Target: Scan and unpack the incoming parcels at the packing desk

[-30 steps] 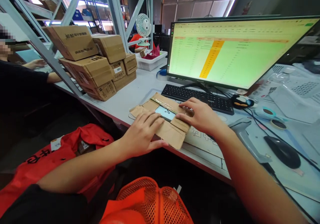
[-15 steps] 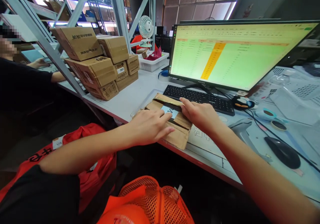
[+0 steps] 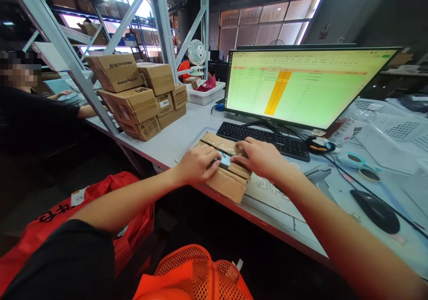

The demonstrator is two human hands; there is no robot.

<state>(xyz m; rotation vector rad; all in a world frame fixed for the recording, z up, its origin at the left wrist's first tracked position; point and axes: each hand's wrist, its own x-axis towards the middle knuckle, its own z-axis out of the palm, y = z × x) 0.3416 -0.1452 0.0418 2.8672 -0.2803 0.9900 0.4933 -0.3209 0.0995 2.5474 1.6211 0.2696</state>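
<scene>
An opened cardboard box (image 3: 226, 187) lies on the desk near its front edge, its flaps folded outward and clear tape on the far flap. Between the flaps a light label with a dark handwritten mark (image 3: 224, 157) shows; what lies under it I cannot make out. My left hand (image 3: 199, 164) is closed over the box's left side, with fingers curled and the thumb by the label. At the right side my right hand (image 3: 259, 157) grips the box edge, its thumb near the label and its forefinger at the far flap.
Behind the box stand a black keyboard (image 3: 264, 138) and a large monitor (image 3: 301, 86). Stacked cartons (image 3: 130, 104) and a white basket (image 3: 205, 96) are to the left. A mouse (image 3: 374, 211) and a grey scanner-like device (image 3: 319, 179) lie right. A co-worker (image 3: 30, 99) sits far left.
Both hands have closed in on the box: the left fingers have curled, and the right thumb has come in beside the label. The far flap leans further outward. The view has tilted up slightly.
</scene>
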